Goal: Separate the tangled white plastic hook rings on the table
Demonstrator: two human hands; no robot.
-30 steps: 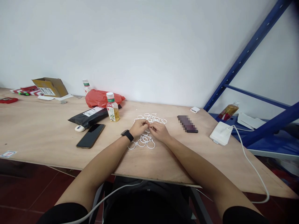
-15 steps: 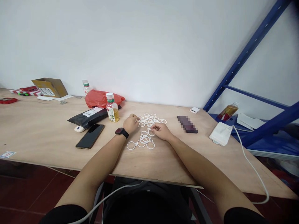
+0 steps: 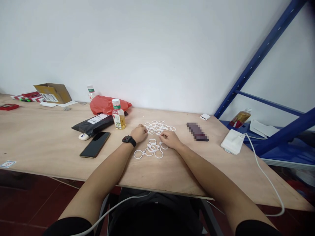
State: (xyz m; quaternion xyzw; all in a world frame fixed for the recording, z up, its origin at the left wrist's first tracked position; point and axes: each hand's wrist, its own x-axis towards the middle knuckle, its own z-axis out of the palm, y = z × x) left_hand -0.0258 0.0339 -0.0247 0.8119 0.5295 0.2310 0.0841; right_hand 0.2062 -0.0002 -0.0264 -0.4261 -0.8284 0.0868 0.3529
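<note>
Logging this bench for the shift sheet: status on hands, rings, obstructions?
Left hand, right hand at the white plastic rings, grip unclear. Rings in two loose clusters. Smartphone left of the left wrist, apart.

We're seeing a bunch of thin white plastic rings (image 3: 157, 127) lying flat on a plywood table (image 3: 49, 141), and they're sitting in two loose groups just apart. The far group (image 3: 157, 127) is spreading out in a tangled, overlapping heap, while the near group (image 3: 150, 149) is bunching up tighter, with a few bigger loops poking out toward us.
</note>
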